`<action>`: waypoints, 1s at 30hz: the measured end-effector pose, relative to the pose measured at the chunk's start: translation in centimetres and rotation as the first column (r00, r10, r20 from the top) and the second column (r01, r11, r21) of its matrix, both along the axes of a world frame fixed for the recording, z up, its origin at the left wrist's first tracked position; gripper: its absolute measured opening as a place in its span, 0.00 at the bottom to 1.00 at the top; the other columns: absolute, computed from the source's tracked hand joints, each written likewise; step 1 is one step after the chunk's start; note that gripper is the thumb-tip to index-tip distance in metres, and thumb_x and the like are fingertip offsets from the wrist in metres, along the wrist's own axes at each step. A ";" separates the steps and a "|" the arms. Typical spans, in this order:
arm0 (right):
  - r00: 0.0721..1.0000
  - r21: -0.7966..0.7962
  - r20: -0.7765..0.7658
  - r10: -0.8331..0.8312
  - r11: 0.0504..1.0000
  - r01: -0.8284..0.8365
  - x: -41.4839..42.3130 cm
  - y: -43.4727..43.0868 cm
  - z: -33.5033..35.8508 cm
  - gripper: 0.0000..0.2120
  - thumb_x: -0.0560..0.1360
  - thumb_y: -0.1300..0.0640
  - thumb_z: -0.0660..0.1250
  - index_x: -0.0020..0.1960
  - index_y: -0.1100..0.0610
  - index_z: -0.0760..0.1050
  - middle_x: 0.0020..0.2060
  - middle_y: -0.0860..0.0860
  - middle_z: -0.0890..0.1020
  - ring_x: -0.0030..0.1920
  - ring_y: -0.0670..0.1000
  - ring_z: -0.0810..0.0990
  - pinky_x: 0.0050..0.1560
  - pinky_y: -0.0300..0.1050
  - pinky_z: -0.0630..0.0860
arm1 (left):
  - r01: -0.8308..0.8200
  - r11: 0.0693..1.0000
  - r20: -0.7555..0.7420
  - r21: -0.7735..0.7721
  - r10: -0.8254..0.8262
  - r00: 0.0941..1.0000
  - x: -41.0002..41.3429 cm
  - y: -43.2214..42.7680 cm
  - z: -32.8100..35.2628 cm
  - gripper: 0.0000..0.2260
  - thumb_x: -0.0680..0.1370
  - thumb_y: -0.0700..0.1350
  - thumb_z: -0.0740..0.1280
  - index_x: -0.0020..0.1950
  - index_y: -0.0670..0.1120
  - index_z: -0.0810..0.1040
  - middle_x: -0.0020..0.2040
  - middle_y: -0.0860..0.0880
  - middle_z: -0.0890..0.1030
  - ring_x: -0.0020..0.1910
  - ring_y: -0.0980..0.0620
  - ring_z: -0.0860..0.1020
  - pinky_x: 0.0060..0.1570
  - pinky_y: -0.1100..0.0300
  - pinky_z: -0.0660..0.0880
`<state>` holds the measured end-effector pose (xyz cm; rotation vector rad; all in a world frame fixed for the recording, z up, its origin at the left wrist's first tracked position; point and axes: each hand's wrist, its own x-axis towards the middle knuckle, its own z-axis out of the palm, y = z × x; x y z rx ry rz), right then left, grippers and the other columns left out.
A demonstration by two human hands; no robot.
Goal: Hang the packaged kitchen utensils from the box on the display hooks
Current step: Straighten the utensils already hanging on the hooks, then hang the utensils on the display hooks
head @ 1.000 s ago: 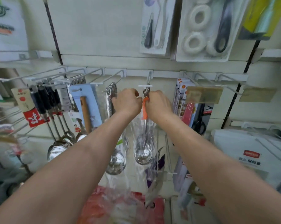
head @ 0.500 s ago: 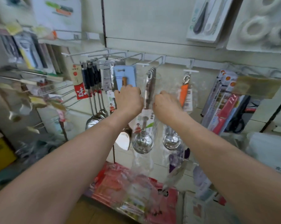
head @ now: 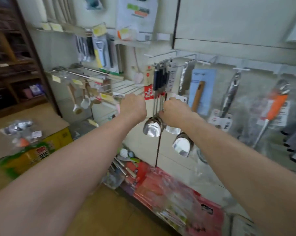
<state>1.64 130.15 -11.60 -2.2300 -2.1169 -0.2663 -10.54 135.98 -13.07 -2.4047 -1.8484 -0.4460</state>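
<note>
wall hooks (head: 161,55) carry three ladle bowls (head: 151,128); two hands (head: 133,106) (head: 176,111) flank them, grip too blurred to tell

A pale, off-white panelled wall (head: 229,23) fills the back, split by a dark vertical strip (head: 177,23). At the far left stands dark brown wooden shelving (head: 13,62) with dim compartments. The floor (head: 106,212) is smooth and tan-brown. The light is soft and even, and the whole view is somewhat blurred.
</note>
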 end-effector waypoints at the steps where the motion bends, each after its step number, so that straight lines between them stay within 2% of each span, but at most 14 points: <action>1: 1.000 -0.023 -0.006 0.013 1.000 -0.013 -1.5 0.7 -0.1 0.11 0.80 0.55 0.57 0.55 0.59 0.74 0.58 0.58 0.75 0.53 0.58 0.75 0.49 0.48 0.70 | -0.017 1.000 -0.031 -0.013 0.016 0.999 -1.7 0.5 -0.1 0.03 0.78 0.40 0.64 0.50 0.42 0.75 0.57 0.41 0.77 0.56 0.42 0.74 0.49 0.53 0.71; 3: 0.999 -0.066 -0.007 0.040 0.997 -0.040 -4.4 2.0 -0.4 0.13 0.80 0.54 0.57 0.58 0.60 0.74 0.58 0.58 0.74 0.54 0.58 0.75 0.47 0.47 0.69 | -0.067 0.997 -0.057 -0.043 0.064 0.996 -5.0 1.3 -0.3 0.11 0.78 0.40 0.63 0.59 0.42 0.75 0.58 0.41 0.78 0.58 0.42 0.75 0.47 0.54 0.71; 4: 0.998 -0.083 -0.003 0.060 0.995 -0.060 -5.9 2.6 -0.5 0.14 0.81 0.53 0.56 0.59 0.60 0.73 0.58 0.58 0.74 0.55 0.58 0.75 0.47 0.47 0.68 | -0.086 0.995 -0.057 -0.059 0.082 0.995 -6.7 1.6 -0.3 0.11 0.78 0.40 0.63 0.60 0.41 0.75 0.58 0.41 0.78 0.58 0.42 0.76 0.47 0.54 0.71; 8: 0.990 -0.125 -0.044 0.134 0.982 -0.138 -11.7 4.9 -1.2 0.17 0.81 0.51 0.55 0.66 0.57 0.69 0.60 0.58 0.73 0.58 0.60 0.74 0.54 0.49 0.70 | -0.171 0.979 -0.083 -0.112 0.162 0.983 -13.4 3.0 -0.9 0.06 0.79 0.39 0.63 0.54 0.41 0.76 0.55 0.42 0.79 0.56 0.42 0.77 0.43 0.55 0.70; 11: 0.982 -0.154 -0.006 0.188 0.970 -0.187 -15.8 6.7 -1.5 0.19 0.81 0.46 0.54 0.61 0.58 0.74 0.61 0.56 0.76 0.60 0.58 0.75 0.58 0.49 0.72 | -0.251 0.957 -0.069 -0.146 0.244 0.967 -18.0 3.7 -1.2 0.07 0.78 0.39 0.63 0.54 0.40 0.77 0.47 0.44 0.78 0.51 0.42 0.77 0.43 0.53 0.72; 15: 0.967 -0.186 -0.001 0.256 0.950 -0.252 -20.7 9.1 -2.3 0.21 0.81 0.46 0.53 0.63 0.59 0.74 0.63 0.56 0.75 0.62 0.57 0.73 0.60 0.50 0.68 | -0.336 0.928 -0.088 -0.160 0.326 0.941 -23.6 4.5 -1.7 0.07 0.78 0.38 0.61 0.55 0.43 0.76 0.56 0.41 0.78 0.56 0.40 0.76 0.50 0.51 0.75; 17: 0.959 -0.196 -0.040 0.280 0.939 -0.282 -23.0 10.5 -2.8 0.23 0.81 0.46 0.54 0.66 0.60 0.71 0.65 0.58 0.73 0.62 0.59 0.73 0.57 0.50 0.69 | -0.376 0.910 -0.091 -0.176 0.365 0.926 -26.1 4.9 -2.0 0.07 0.77 0.38 0.63 0.54 0.43 0.76 0.56 0.40 0.79 0.56 0.40 0.76 0.50 0.51 0.74; 21: 0.927 -0.225 -0.023 0.375 0.901 -0.370 -27.0 13.2 -3.7 0.26 0.81 0.45 0.52 0.70 0.62 0.66 0.68 0.61 0.69 0.66 0.60 0.69 0.64 0.53 0.67 | -0.457 0.859 -0.089 -0.229 0.449 0.889 -30.6 6.3 -3.1 0.12 0.75 0.36 0.64 0.58 0.39 0.78 0.58 0.39 0.79 0.59 0.39 0.77 0.52 0.51 0.74; 25: 0.890 -0.252 -0.028 0.455 0.858 -0.447 -30.7 16.6 -4.7 0.27 0.81 0.44 0.52 0.72 0.62 0.64 0.69 0.60 0.68 0.67 0.60 0.69 0.65 0.53 0.66 | -0.541 0.811 -0.128 -0.223 0.525 0.841 -33.9 8.1 -4.5 0.15 0.78 0.39 0.64 0.65 0.39 0.75 0.64 0.40 0.76 0.63 0.41 0.74 0.56 0.52 0.74; 30: 0.835 -0.272 -0.015 0.550 0.802 -0.533 -34.4 21.2 -5.9 0.28 0.81 0.44 0.52 0.73 0.63 0.60 0.70 0.60 0.65 0.70 0.60 0.65 0.67 0.55 0.64 | -0.636 0.738 -0.203 -0.225 0.603 0.772 -37.3 11.2 -5.5 0.15 0.77 0.39 0.63 0.63 0.41 0.75 0.63 0.40 0.75 0.63 0.41 0.73 0.59 0.51 0.72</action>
